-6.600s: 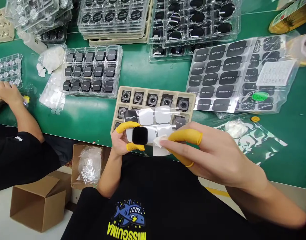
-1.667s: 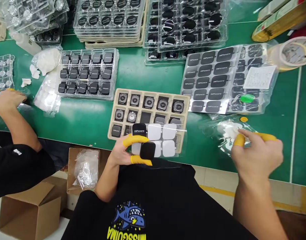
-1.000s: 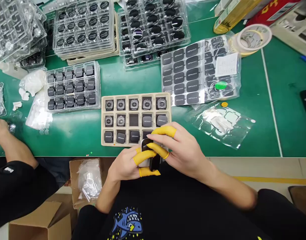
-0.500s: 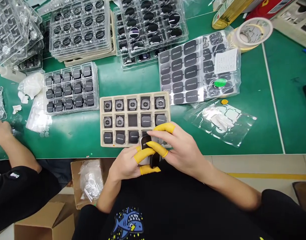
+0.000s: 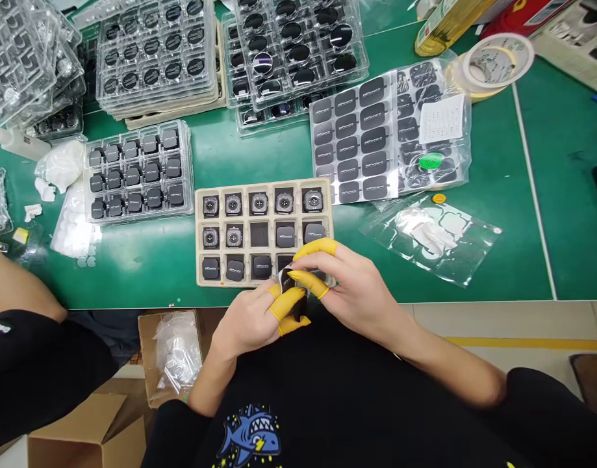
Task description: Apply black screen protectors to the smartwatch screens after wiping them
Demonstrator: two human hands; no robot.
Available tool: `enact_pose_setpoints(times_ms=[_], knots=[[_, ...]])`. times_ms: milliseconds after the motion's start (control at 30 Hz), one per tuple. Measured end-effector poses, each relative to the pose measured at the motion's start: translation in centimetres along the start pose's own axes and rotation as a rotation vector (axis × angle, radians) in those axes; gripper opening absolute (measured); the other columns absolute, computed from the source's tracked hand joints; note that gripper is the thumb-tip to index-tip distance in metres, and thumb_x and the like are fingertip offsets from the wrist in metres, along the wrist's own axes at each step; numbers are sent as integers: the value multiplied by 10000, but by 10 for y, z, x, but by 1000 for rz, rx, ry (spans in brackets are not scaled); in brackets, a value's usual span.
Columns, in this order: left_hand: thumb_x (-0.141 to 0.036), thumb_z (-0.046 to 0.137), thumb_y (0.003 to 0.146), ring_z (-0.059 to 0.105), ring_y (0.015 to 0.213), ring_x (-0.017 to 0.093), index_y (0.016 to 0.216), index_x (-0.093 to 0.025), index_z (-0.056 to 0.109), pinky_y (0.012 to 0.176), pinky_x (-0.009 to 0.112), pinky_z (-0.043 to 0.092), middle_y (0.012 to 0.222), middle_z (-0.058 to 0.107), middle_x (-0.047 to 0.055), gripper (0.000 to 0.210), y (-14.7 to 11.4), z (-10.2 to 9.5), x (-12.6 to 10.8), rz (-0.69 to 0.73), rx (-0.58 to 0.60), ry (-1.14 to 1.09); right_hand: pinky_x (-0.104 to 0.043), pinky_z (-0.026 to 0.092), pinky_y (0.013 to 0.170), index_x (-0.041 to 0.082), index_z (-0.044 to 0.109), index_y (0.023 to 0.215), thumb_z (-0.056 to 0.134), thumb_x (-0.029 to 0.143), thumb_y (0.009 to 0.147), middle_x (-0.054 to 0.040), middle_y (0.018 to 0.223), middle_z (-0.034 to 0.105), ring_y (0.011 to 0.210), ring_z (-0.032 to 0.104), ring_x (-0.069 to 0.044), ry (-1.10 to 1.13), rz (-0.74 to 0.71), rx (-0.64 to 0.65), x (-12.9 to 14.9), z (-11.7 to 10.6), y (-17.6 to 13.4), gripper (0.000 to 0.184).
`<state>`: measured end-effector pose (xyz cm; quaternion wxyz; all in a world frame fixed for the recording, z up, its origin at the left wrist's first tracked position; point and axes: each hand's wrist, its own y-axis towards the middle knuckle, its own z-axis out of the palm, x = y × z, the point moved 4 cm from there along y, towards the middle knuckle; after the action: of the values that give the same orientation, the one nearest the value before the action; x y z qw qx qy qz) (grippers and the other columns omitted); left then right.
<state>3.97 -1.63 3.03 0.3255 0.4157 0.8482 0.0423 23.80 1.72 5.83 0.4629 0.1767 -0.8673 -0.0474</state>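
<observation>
My left hand [image 5: 252,318], with yellow finger cots, is closed round a dark piece [image 5: 301,307] that looks like a watch case; fingers hide most of it. My right hand [image 5: 351,283], also in yellow cots, pinches a black printed film sticker [image 5: 287,279] with a pale edge, just above the left fingers. Both hands meet at the front edge of a beige tray [image 5: 199,224]. In its pockets lie several square watch cases [image 5: 259,203], some with sensor backs up and others with a printed black face [image 5: 262,266]. One middle pocket [image 5: 259,234] holds no watch case.
Sticker sheets [image 5: 347,148] lie behind the tray to the right, near a tape roll [image 5: 497,62] and clear bag [image 5: 454,260]. A clear tray [image 5: 188,169] of black squares stands left; stacked trays [image 5: 156,97] line the back. A co-worker's arm [image 5: 20,286] reaches in at left.
The sticker between my hands has tilted and shows less of its face, while my fingers have shifted slightly. The co-worker's arm has moved up and left, and a yellow piece shows near it.
</observation>
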Motion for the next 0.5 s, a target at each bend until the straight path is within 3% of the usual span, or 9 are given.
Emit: enact_pose_setpoints(times_ms=[200, 333, 500], knots=[[-454, 721, 1088, 850, 983, 293, 1303, -147, 742, 823, 412, 759, 992, 822, 123, 376, 0, 1, 2, -24, 10, -12, -345, 638, 782, 264, 703, 1011, 662, 177, 1080, -49, 1022, 757, 906, 754, -213, 77, 44, 47, 1, 0, 7, 119], [-483, 769, 1056, 835, 868, 256, 1394, -170, 694, 737, 358, 729, 928, 807, 75, 466, 2, 0, 4, -33, -74, -96, -339, 608, 749, 267, 666, 1040, 620, 151, 1079, -41, 989, 763, 882, 745, -216, 29, 13, 59, 4, 3, 6, 130], [-513, 784, 1041, 849, 889, 259, 1396, -179, 674, 780, 376, 738, 981, 826, 87, 499, 4, -1, 7, -67, -132, -155, -344, 590, 731, 273, 597, 1092, 566, 82, 1024, -51, 997, 776, 879, 734, -234, -65, -66, 59, 6, 9, -1, 205]])
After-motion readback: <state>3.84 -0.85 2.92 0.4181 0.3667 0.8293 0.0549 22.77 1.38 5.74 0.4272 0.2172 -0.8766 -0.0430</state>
